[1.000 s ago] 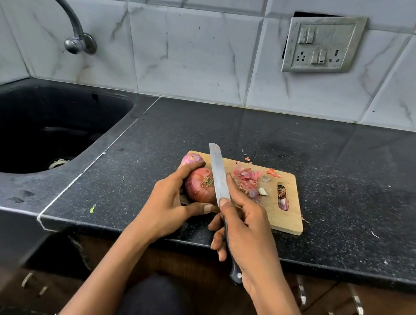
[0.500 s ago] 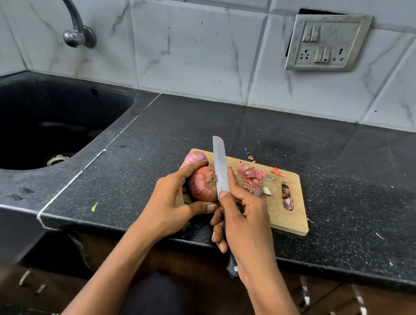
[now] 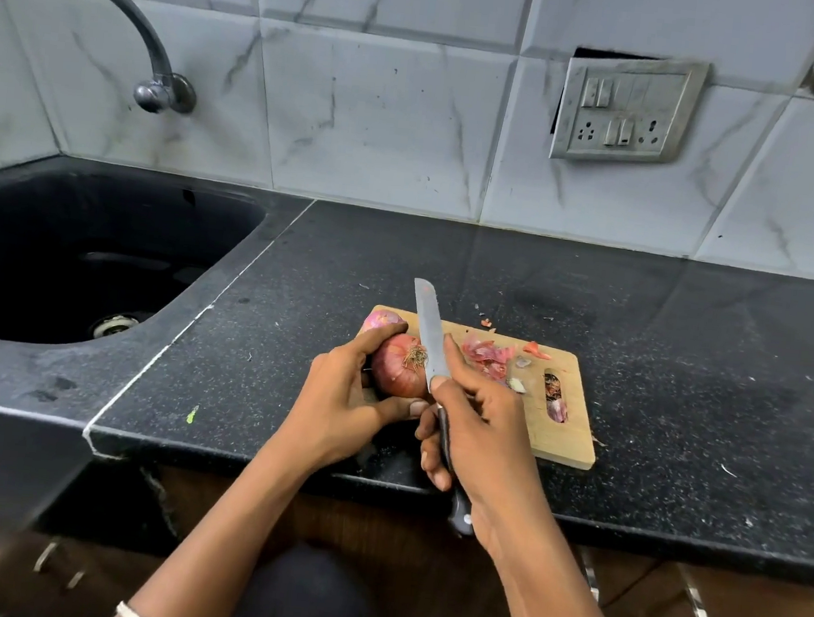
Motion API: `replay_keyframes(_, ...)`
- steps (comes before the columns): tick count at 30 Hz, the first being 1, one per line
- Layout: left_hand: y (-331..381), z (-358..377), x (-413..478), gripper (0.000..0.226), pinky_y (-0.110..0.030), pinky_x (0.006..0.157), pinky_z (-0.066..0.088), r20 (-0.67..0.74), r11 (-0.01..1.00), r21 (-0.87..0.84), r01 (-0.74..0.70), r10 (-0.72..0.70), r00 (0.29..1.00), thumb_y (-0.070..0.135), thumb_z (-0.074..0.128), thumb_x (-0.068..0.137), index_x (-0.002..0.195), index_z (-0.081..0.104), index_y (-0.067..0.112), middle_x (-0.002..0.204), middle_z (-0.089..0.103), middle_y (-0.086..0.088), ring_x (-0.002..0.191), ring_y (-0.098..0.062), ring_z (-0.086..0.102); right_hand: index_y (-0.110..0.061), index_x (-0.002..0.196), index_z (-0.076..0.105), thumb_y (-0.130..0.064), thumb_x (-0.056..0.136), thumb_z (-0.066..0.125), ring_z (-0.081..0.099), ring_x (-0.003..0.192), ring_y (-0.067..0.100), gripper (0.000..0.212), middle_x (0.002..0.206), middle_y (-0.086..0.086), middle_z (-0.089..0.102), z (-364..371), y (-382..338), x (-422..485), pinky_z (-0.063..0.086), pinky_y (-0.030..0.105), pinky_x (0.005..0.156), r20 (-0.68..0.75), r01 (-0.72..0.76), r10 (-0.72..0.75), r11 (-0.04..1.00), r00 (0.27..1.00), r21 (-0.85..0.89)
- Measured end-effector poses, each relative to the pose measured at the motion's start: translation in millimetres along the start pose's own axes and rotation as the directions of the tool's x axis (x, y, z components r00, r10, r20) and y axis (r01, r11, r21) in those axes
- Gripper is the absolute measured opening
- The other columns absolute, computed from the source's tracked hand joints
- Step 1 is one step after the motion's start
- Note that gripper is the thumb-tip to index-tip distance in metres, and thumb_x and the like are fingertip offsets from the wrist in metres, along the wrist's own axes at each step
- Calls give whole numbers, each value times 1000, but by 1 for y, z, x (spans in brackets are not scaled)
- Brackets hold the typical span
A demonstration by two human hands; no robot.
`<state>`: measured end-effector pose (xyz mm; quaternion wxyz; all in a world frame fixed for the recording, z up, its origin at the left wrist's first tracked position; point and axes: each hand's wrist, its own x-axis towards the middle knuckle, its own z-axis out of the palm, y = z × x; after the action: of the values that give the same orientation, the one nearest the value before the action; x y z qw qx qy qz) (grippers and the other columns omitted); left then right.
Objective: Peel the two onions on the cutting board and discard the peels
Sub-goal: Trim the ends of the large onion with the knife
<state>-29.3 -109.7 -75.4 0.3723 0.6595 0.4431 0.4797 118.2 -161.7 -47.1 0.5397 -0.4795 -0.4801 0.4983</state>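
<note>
Left hand (image 3: pixel 341 401) grips onion (image 3: pixel 396 369) over cutting board's (image 3: pixel 566 443) near-left corner. Right hand (image 3: pixel 478 424) holds knife (image 3: pixel 428 330), blade just right of it. Peels (image 3: pixel 487 356) on board, scraps in its handle slot (image 3: pixel 555 397). Second onion (image 3: pixel 381 318) at far-left corner, mostly hidden behind fingers. Knife handle largely hidden in the palm.

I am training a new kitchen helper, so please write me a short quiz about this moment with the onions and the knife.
1. True or false: loose peels lie on the board.
2. What does the left hand grip? A) knife B) onion C) board
3. Which hand holds the knife?

Key: 1 true; 2 B; 3 the right hand.
</note>
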Motion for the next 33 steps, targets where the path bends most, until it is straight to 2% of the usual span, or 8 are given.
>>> replay_keyframes(6,32,9,27,80,-24,85,57,83,949,-309,56,-32,996,12,95,62,129,52,19,120,67,-4,103,-12,71,-40,124,65,-11,105,48,49,42,19,39,66,14,61,-37,-34,13,34,23,33,10,25,-26,997,1000,75)
replay_keyframes(12,33,33,34,59,-43,83,62,172,618,-757,211,-123,977,2,68,77,135,59,9,121,69,-19,105,-40,71,-22,118,66,0,100,42,55,55,17,38,70,0,70,-67,-25,35,40,29,42,-119,66,-85,986,989,-155)
replay_keyframes(18,38,57,30,69,-28,50,36,44,645,-732,220,-277,960,28,67,47,114,59,10,103,63,-18,75,-29,58,-56,145,39,-24,107,48,55,91,-21,50,109,-49,56,-66,-24,43,45,8,82,13,259,-301,797,954,-546)
replay_keyframes(20,43,60,31,52,-25,46,32,12,649,-726,228,-319,948,30,64,54,101,57,11,97,61,-19,67,-26,58,-57,147,36,-21,106,48,55,87,-17,56,130,-37,59,-64,-25,49,46,15,85,63,299,-325,752,943,-587)
replay_keyframes(23,50,61,36,30,-22,41,31,-16,671,-706,226,-335,942,37,60,70,91,61,15,83,64,-12,62,-23,56,-63,143,39,-20,105,50,54,70,1,58,110,-8,75,-63,-25,58,46,28,72,85,306,-321,739,943,-600)
replay_keyframes(26,56,63,43,45,-21,44,38,8,692,-673,263,-349,937,44,55,95,60,73,23,61,66,-3,50,-16,58,-62,141,42,-30,104,54,51,65,-6,50,105,-17,73,-61,-27,60,42,19,67,118,313,-299,775,947,-549)
replay_keyframes(29,54,63,45,65,-18,38,39,75,672,-680,293,-333,940,49,45,101,49,72,22,56,67,-4,42,-13,59,-54,143,46,-44,96,65,62,89,-14,52,122,-27,68,-58,-25,56,51,20,76,135,340,-317,786,939,-516)
replay_keyframes(33,48,62,47,56,-35,68,49,56,688,-669,280,-330,942,47,44,102,65,77,20,69,72,-6,67,-22,66,-49,146,46,-56,82,76,64,113,-4,70,122,-23,69,-56,-16,57,54,36,101,153,362,-331,787,931,-499)
